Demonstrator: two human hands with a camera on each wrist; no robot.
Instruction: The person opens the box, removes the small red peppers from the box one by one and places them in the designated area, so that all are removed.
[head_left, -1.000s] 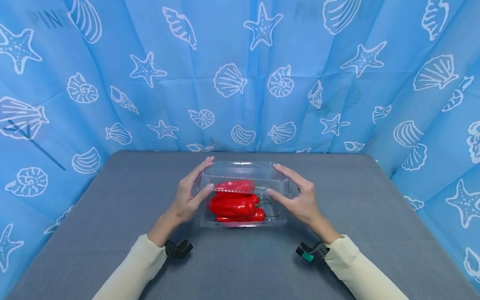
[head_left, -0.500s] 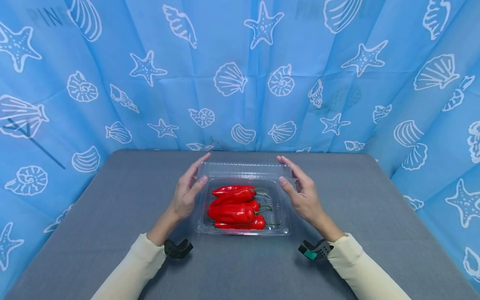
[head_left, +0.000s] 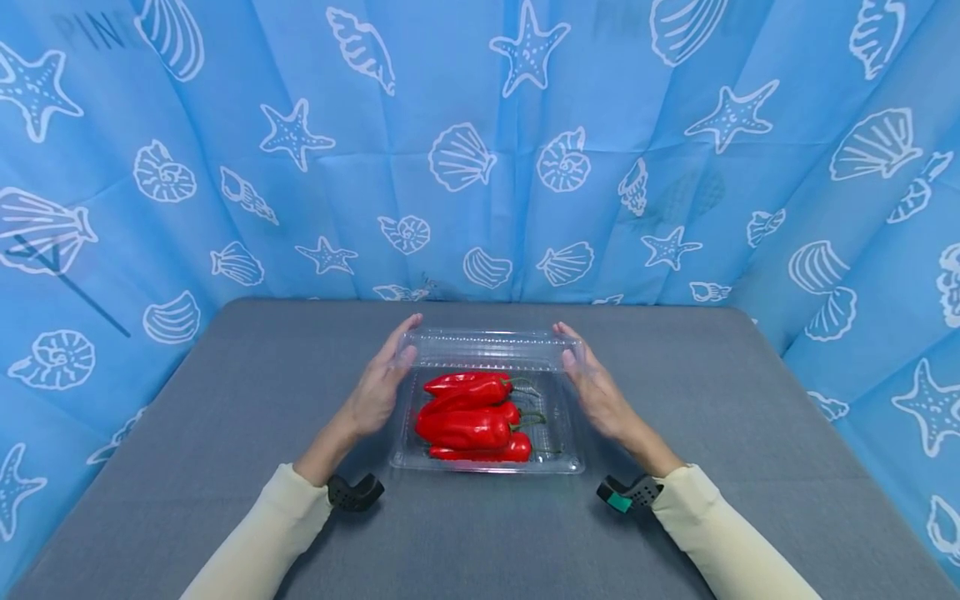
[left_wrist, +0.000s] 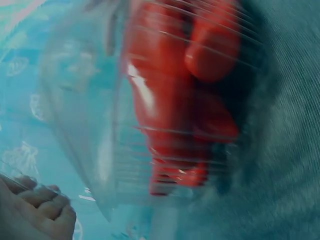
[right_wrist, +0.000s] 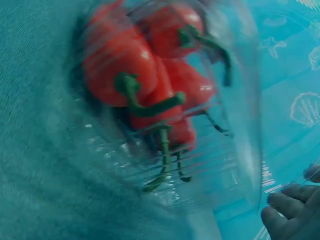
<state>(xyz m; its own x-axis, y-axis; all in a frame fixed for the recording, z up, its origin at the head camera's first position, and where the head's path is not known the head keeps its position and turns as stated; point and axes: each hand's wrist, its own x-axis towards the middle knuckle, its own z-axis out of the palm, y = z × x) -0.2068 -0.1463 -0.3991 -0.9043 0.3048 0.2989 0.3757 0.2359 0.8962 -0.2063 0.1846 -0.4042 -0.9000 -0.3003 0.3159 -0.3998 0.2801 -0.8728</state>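
Note:
A clear plastic clamshell box (head_left: pixel 487 465) stands in the middle of the table in the head view. Several red peppers (head_left: pixel 461 427) with green stems lie in its tray. The lid (head_left: pixel 487 346) is raised and tilted at the back. At its left side my left hand (head_left: pixel 375 392) touches the plastic, thumb apart from the fairly straight fingers. My right hand (head_left: pixel 600 392) rests likewise against the right side. Both thumbs show through the plastic. The wrist views are blurred: the peppers (left_wrist: pixel 165 85) and the stems (right_wrist: pixel 150 105) show through the box wall.
A grey cloth covers the table (head_left: pixel 225 417). Behind it and at both sides hangs a blue curtain (head_left: pixel 480 217) with white shells and starfish. A dark wrist strap (head_left: pixel 356 493) is on the left arm, another strap (head_left: pixel 630 493) on the right.
The lid tilted back, uncovering the peppers, then came slightly forward again. The tray's front edge now sits nearer to me. Both hands stayed at the lid's sides with small shifts.

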